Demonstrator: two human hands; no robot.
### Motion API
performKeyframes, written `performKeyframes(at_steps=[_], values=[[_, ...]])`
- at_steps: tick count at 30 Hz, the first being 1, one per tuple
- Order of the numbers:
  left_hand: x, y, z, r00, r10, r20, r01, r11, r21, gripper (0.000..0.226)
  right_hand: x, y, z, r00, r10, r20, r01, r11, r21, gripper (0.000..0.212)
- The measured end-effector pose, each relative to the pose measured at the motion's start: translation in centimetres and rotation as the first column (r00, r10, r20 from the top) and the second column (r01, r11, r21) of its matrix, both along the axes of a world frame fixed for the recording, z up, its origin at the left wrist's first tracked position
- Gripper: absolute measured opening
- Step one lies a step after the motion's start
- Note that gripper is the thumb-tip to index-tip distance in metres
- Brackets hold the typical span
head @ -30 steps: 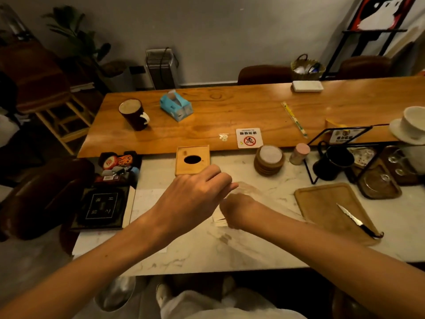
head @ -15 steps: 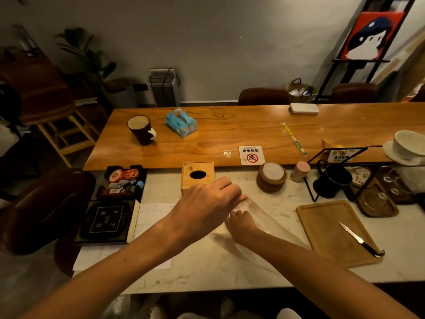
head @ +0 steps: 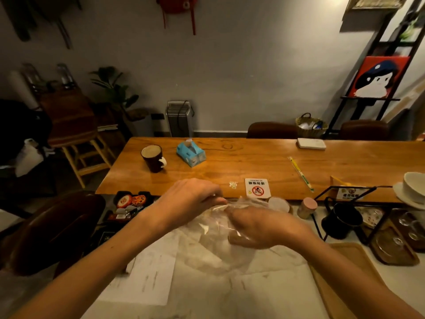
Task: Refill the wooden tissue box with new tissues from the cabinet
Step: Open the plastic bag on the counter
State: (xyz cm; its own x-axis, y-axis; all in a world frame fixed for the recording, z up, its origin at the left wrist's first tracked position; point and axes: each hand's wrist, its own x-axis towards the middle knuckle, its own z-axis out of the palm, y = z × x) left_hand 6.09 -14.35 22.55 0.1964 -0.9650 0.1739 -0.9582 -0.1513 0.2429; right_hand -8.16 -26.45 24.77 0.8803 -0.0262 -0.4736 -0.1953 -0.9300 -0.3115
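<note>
My left hand (head: pixel 188 201) and my right hand (head: pixel 264 229) meet above the marble counter (head: pixel 230 295). Both pinch a clear, crinkled plastic wrapper (head: pixel 207 245). The film hangs down below my fingers and drapes over the back of my right hand. I cannot tell what is inside it. My left hand hides the wooden tissue box. A blue soft pack of tissues (head: pixel 190 154), with a sheet sticking out, lies farther back on the wooden table (head: pixel 253 166).
A dark mug (head: pixel 153 158) stands left of the blue pack. A no-smoking sign (head: pixel 257 188), stacked coasters (head: pixel 279 204), a pink jar (head: pixel 307 207) and a black mug (head: pixel 342 221) line the right. A wooden board (head: pixel 345 272) lies right, papers (head: pixel 151 277) left.
The view has tilted up. Both hands have risen and moved away from me with the plastic, and my left hand now covers the wooden box that showed before.
</note>
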Motion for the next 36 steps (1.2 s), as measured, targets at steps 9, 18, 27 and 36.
performKeyframes(at_steps=[9,18,27,36], values=[[1.9,-1.5,5.6,0.995,-0.077,0.057,0.077,0.997,0.0,0.035,-0.1,1.6,2.1,0.991,0.12,0.064,-0.086,0.918,-0.386,0.042],[5.0,-1.6,2.5,0.992,0.036,0.118,-0.042,0.998,0.048,0.019,-1.8,-3.1,5.7,0.934,-0.238,0.268,0.129,0.921,0.367,0.043],[10.9,2.9,0.7,0.988,0.144,-0.05,-0.135,0.978,0.159,0.014,-2.0,-6.7,-5.4,0.51,-0.742,-0.436,0.003,-0.505,0.863,0.032],[15.2,11.5,7.9,0.977,0.212,0.009,-0.203,0.946,-0.253,0.03,-2.3,-7.6,-14.1,0.407,-0.767,-0.495,0.173,-0.467,0.867,0.039]])
